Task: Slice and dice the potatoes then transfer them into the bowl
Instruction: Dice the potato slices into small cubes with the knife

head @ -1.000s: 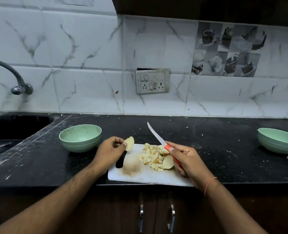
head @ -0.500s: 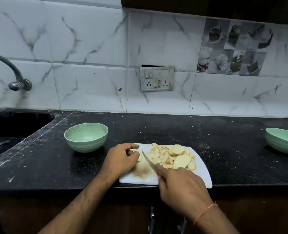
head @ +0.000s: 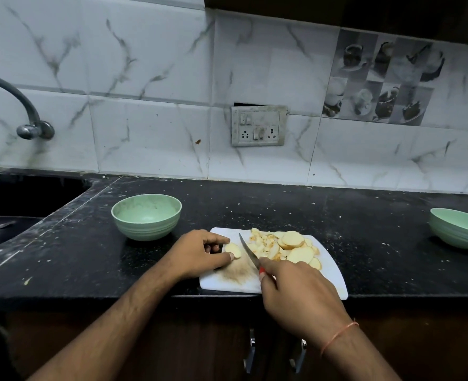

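Since a second ago the knife (head: 248, 253) has come down from its raised, tilted pose to the white cutting board (head: 329, 270), and the potato slice (head: 233, 250) has gone from held aloft to lying flat on the board. Potato slice: pale yellow, on the board's left part, pinned between the thumb and forefinger of the left hand (head: 200, 255), whose other fingers curl behind it. Knife: narrow blade, red handle, blade just right of the slice with its tip pointing away from the person; the right hand (head: 296, 295) is wrapped round the handle. Potato pile (head: 282, 247): small dice and several round slices heaped on the board's right half. Board: at the front edge of the black speckled desk (head: 255, 204). Green bowl (head: 146, 216): on the desk, behind and left of the board. Second green bowl (head: 459, 228): far right, well apart. Tap (head: 21, 111) and sink: far left.
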A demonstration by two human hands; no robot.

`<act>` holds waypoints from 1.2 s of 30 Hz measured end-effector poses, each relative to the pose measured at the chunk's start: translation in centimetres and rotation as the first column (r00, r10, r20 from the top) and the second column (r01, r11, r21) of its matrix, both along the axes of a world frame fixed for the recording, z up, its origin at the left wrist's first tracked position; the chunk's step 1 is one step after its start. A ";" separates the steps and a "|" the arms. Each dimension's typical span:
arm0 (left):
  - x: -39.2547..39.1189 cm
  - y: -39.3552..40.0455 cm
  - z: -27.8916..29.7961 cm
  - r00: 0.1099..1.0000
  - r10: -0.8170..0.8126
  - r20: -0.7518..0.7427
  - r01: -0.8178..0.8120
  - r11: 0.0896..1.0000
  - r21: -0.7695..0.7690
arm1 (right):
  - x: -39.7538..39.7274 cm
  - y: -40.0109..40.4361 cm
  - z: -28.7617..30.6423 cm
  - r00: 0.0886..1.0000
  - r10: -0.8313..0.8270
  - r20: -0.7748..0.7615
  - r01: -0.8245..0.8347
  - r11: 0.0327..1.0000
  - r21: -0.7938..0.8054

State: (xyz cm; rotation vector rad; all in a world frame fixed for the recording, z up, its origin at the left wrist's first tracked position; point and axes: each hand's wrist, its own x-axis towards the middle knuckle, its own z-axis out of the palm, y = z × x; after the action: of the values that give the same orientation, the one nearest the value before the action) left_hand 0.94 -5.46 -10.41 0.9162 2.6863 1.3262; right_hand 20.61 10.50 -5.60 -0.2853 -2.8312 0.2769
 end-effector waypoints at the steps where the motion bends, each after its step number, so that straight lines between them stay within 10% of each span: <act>1: 0.1 0.1 -0.1 1.000 0.007 -0.012 -0.007 1.000 -0.002 | -0.1 -0.1 0.1 1.000 0.000 0.000 0.000 1.000 -0.004; 36: -0.1 0.0 0.5 0.983 0.038 0.177 -0.051 0.996 0.067 | 0.8 -2.4 2.0 0.999 0.006 0.038 -0.009 0.995 0.095</act>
State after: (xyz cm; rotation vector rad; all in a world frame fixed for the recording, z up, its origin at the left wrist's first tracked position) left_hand 0.82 -5.45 -9.90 0.7100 2.5556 1.4463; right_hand 21.44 8.14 -3.57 -0.2621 -2.8723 0.1388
